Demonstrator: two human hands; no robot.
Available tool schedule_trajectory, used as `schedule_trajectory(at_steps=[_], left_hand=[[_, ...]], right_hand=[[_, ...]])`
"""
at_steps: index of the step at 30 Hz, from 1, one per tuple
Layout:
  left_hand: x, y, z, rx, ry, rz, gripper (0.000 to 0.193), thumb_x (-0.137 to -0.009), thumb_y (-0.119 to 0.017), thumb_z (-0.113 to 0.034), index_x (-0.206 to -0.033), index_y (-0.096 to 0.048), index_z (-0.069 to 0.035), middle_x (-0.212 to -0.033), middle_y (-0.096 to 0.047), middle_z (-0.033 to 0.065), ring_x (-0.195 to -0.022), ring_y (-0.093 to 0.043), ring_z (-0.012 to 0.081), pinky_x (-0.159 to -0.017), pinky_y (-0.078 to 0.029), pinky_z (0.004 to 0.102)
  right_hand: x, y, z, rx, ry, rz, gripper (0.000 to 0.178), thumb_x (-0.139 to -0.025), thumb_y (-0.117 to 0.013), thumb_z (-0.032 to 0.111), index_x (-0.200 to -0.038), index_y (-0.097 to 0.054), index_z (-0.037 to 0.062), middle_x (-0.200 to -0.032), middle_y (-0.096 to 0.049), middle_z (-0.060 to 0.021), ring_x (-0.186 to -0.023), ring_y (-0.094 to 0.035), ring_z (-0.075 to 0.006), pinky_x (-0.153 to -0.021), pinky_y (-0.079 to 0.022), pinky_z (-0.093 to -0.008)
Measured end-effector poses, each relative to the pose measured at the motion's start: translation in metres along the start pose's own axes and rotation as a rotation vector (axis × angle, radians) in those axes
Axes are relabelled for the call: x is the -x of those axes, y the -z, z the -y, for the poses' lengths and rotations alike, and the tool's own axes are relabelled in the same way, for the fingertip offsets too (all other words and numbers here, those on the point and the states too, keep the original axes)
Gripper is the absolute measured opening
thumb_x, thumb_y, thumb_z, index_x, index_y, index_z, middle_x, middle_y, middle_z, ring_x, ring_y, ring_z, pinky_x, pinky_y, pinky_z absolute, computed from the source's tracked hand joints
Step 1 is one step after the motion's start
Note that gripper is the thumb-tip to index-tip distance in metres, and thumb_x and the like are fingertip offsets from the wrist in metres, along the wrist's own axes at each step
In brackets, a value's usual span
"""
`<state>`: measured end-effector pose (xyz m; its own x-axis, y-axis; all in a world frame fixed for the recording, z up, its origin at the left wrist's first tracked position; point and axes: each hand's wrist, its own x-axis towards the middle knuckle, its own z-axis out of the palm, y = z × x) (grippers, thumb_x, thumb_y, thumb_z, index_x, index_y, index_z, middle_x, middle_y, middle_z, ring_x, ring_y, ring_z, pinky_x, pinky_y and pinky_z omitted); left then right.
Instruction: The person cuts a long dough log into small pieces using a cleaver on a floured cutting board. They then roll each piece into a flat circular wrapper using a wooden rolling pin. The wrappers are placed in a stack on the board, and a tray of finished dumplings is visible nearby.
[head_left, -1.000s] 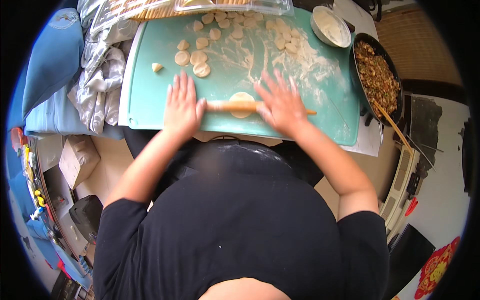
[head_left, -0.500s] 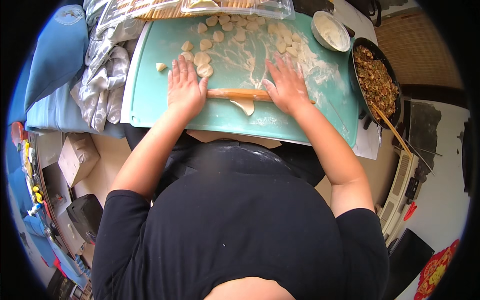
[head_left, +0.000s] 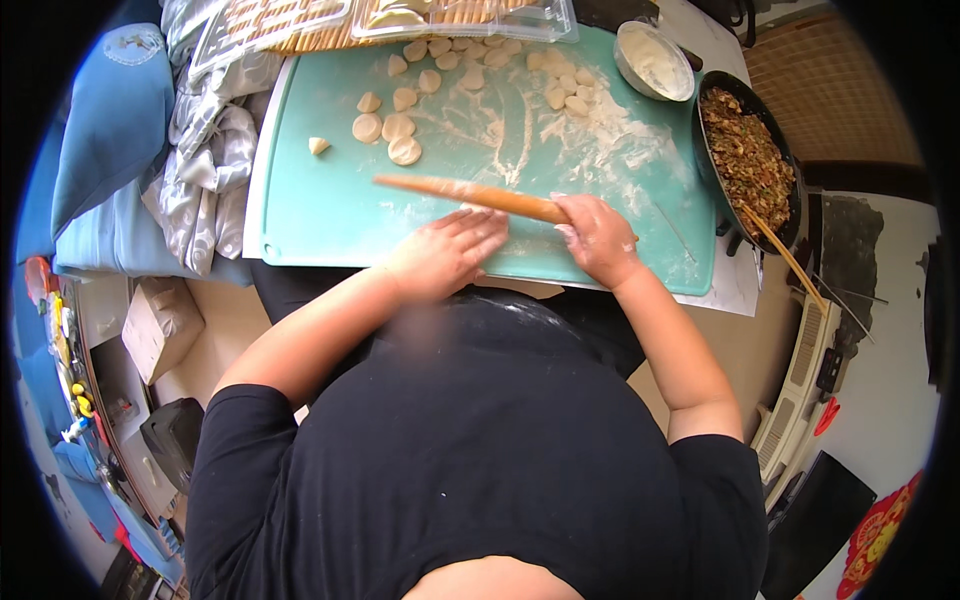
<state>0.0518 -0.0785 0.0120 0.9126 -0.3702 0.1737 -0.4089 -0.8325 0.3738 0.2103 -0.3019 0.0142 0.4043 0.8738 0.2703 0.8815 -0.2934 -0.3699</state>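
My right hand (head_left: 600, 240) is closed round the right end of a wooden rolling pin (head_left: 490, 196), which slants with its left end raised and blurred. Just below the pin, my left hand (head_left: 450, 250) has its fingers together, closed on a dough wrapper (head_left: 476, 207) at the near part of the green board (head_left: 330, 225). Only a pale edge of that wrapper shows by the fingertips; my hand hides the rest. Beyond my left hand lie several flattened dough discs (head_left: 404, 151). Small dough pieces (head_left: 430, 81) sit further back on the floury board.
A bowl of flour (head_left: 655, 62) stands at the board's far right corner. Beside it is a black pan of chopped filling (head_left: 745, 150) with chopsticks (head_left: 785, 258) over its near rim. Clear plastic trays (head_left: 380, 22) lie along the far edge, and patterned grey cloth (head_left: 215, 170) is at left.
My left hand has left the pin and moved right and nearer, over the wrapper. My right hand has gone from flat to gripping the pin, whose left end is now lifted and swung away.
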Motion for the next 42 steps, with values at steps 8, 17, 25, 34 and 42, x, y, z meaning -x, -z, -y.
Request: schedule_trajectory(at_steps=[8,17,25,34,42], left_hand=[[-0.057,-0.010,0.041,-0.144,0.208,-0.021,0.062,-0.088,-0.052,-0.034,-0.138,-0.034,-0.001,-0.145,-0.033,0.0155,-0.136,-0.029,0.0314,-0.112,-0.023,0.0432],[-0.134,-0.035,0.050,-0.261,0.348,-0.050,0.064,-0.091,-0.048,-0.039,-0.140,-0.031,-0.003,-0.147,-0.028,0.0173,-0.136,-0.025,0.0359,-0.112,-0.021,0.0443],[-0.112,0.016,-0.007,-0.323,-0.113,-0.220,0.039,-0.078,-0.058,-0.014,-0.116,-0.055,-0.011,-0.107,-0.061,0.0099,-0.106,-0.057,0.0250,-0.089,-0.045,0.0376],[-0.021,0.070,0.048,-0.383,0.442,-0.063,0.017,-0.074,-0.067,-0.016,-0.089,-0.059,-0.013,-0.080,-0.062,0.0039,-0.079,-0.062,0.0265,-0.070,-0.048,0.0386],[0.012,0.010,0.028,-0.363,0.531,-0.035,0.070,-0.088,-0.049,-0.050,-0.141,-0.034,-0.007,-0.151,-0.020,0.0145,-0.140,-0.018,0.0338,-0.112,-0.018,0.0463]], right_hand=[[0.044,-0.002,-0.037,0.209,-0.432,-0.358,0.039,-0.082,-0.063,0.016,-0.119,-0.053,0.0111,-0.105,-0.058,-0.0102,-0.095,-0.056,-0.0316,-0.079,-0.047,-0.0402],[0.038,-0.004,-0.038,0.235,-0.512,-0.381,0.035,-0.083,-0.063,0.020,-0.115,-0.055,0.0112,-0.103,-0.058,-0.0093,-0.096,-0.056,-0.0309,-0.081,-0.047,-0.0402],[0.002,0.004,-0.002,0.020,-0.422,-0.225,0.028,-0.084,-0.061,0.028,-0.105,-0.057,0.0105,-0.094,-0.061,-0.0092,-0.086,-0.059,-0.0318,-0.073,-0.048,-0.0415],[-0.023,0.025,0.010,0.058,-0.090,-0.101,0.028,-0.077,-0.069,0.033,-0.094,-0.058,0.0144,-0.080,-0.057,-0.0037,-0.075,-0.059,-0.0250,-0.063,-0.048,-0.0373],[-0.013,-0.021,0.025,0.175,-0.120,0.126,0.039,-0.083,-0.060,0.040,-0.106,-0.057,0.0087,-0.131,-0.043,-0.0129,-0.126,-0.036,-0.0310,-0.104,-0.030,-0.0457]])
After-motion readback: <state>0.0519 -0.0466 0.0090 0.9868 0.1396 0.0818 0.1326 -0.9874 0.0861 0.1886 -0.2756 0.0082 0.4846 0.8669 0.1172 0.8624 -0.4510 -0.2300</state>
